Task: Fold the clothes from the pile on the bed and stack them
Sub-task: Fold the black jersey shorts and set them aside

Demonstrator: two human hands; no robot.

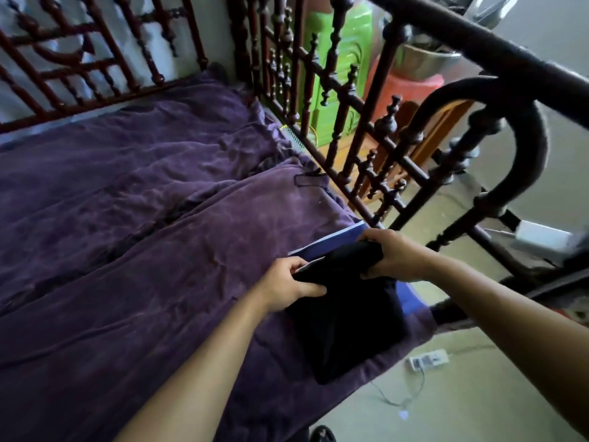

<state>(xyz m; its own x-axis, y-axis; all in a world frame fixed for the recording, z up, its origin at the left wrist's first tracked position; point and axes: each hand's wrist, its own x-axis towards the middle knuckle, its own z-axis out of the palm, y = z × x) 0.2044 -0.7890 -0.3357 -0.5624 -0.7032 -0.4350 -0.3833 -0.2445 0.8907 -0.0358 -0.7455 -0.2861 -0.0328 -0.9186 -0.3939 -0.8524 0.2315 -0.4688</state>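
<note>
A folded black garment (347, 317) lies at the near right corner of the bed, on top of a folded blue garment (331, 240) whose edges show beyond it at the far and right sides. My left hand (287, 283) grips the black garment's far left edge, thumb on top. My right hand (387, 255) grips its far right corner, fingers curled round bunched cloth. The far edge of the black garment is raised a little off the blue one.
A wrinkled purple blanket (143, 202) covers the bed. A dark carved wooden railing (350, 129) runs along the right side and a red-brown one (79, 59) along the back. A white power strip (427, 360) lies on the floor at the right.
</note>
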